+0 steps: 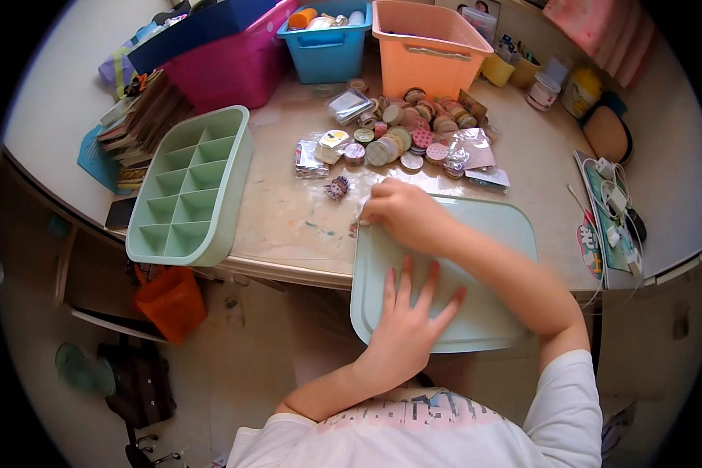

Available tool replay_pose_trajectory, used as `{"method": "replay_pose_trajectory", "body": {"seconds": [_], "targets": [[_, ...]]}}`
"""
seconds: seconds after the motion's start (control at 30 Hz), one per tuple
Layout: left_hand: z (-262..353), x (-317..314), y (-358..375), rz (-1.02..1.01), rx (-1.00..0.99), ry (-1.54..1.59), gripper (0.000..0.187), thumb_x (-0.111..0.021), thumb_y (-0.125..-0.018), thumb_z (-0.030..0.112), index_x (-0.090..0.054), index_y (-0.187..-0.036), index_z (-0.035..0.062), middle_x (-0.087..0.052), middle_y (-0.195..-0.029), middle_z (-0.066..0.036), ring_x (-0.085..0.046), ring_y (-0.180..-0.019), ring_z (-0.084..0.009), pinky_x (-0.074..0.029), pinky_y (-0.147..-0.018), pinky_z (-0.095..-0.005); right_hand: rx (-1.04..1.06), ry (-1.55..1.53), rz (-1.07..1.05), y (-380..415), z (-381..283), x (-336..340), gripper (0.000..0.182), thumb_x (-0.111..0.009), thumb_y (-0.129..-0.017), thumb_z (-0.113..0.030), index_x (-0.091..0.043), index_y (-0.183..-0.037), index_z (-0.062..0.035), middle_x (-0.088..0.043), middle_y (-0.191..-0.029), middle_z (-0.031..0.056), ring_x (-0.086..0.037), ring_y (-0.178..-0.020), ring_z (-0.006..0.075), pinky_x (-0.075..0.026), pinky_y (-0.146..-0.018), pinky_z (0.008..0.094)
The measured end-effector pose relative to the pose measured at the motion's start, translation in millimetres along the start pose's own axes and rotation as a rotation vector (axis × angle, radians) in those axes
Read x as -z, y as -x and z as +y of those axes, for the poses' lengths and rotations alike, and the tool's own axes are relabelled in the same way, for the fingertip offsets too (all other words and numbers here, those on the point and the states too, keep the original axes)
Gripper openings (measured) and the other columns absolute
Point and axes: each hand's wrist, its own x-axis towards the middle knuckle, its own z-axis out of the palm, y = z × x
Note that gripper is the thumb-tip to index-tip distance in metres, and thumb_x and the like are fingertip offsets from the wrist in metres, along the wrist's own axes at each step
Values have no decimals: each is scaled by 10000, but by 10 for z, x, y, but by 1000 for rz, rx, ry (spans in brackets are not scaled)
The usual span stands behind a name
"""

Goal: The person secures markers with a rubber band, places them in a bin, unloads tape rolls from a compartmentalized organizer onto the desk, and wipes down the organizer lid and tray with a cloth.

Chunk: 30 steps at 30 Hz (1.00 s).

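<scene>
A pale green plastic lid [487, 300] lies at the desk's front edge, its near part overhanging toward my body. My left hand [405, 327] rests flat on it with fingers spread. At the lid's far left corner, my right hand [405, 212] is closed, fingertips pressed together; a bit of white shows there, too small to name. Just beyond that hand is a small dark patterned clump [337, 188]. Further back lies a heap of washi tape rolls [398, 140] with small plastic packets. To the left stands a light green divided box [225, 226] whose compartments hold nothing.
Magenta [226, 70], blue [331, 62] and orange [421, 70] bins line the back of the desk. Books [136, 129] stack at the left. White cables and a power strip [616, 199] lie at the right. An orange bag [170, 304] hangs below the desk.
</scene>
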Motion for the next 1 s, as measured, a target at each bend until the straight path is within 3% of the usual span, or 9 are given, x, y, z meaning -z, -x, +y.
{"method": "replay_pose_trajectory", "body": {"seconds": [0.27,0.4,0.47,0.6,0.7,0.8,0.87,0.93,1.0], "targets": [[5,11,-8,-50,-2,-46,920,-682,-713,13,-440,-1581,195,-300,-1597,-322,-227,-1449,-639,-171,-1177,-750,-40,-7,-58,30,37,82,160,-683,-786,-25,-743,-917,-96,-674,-911,77,-661,-981,303,-571,-807,429],[-50,-62,30,-73,-1,8,914,-707,-701,32,-459,-1569,177,-305,-1597,-307,-250,-1446,-609,-191,-1186,-735,228,111,-1,227,-311,-103,164,-643,-808,-80,-688,-946,-5,-673,-1003,85,-663,-1047,282,-601,-846,376],[-51,-96,46,-123,2,71,900,-720,-702,47,-472,-1559,168,-307,-1599,-300,-253,-1449,-598,-200,-1191,-727,268,85,-146,294,-495,14,151,-650,-815,-100,-699,-942,-34,-678,-1018,73,-679,-1018,275,-601,-863,377],[-17,-100,68,74,-91,-128,772,-725,-727,76,-555,-1480,102,-470,-1513,-249,-398,-1393,-556,-294,-1198,-661,42,-35,-81,62,-100,60,132,-645,-828,-113,-752,-904,-124,-688,-931,64,-685,-973,307,-578,-807,413],[-55,-75,88,138,-189,-101,647,-772,-767,206,-625,-1386,87,-598,-1410,-165,-547,-1319,-448,-429,-1162,-518,21,-14,-58,40,-68,43,176,-651,-800,-16,-733,-948,-65,-697,-988,131,-677,-932,358,-569,-810,436],[-57,-121,115,166,-143,47,616,-795,-800,292,-646,-1365,99,-624,-1363,-136,-577,-1280,-395,-482,-1098,-503,159,-65,-42,273,-314,-85,202,-651,-792,-11,-727,-974,-55,-698,-992,102,-661,-1007,315,-560,-867,413],[-88,-296,140,133,-71,39,573,-779,-852,418,-682,-1326,111,-666,-1234,-90,-639,-1102,-302,-519,-987,-476,261,-210,-185,387,-568,-1,188,-666,-783,-21,-732,-954,-63,-697,-1006,79,-659,-1031,294,-555,-898,392],[-50,-313,117,120,-76,-15,586,-762,-866,443,-676,-1332,99,-664,-1247,-118,-637,-1132,-328,-503,-1027,-482,239,-160,-278,369,-595,73,191,-681,-772,-13,-749,-937,-82,-700,-1017,73,-658,-1032,295,-557,-896,383],[-60,-231,62,195,-166,-99,581,-749,-880,443,-670,-1328,82,-651,-1293,-153,-610,-1221,-383,-483,-1077,-503,132,-198,-140,301,-386,13,205,-685,-772,9,-763,-926,-102,-699,-1014,78,-664,-1015,295,-564,-874,383]]}}
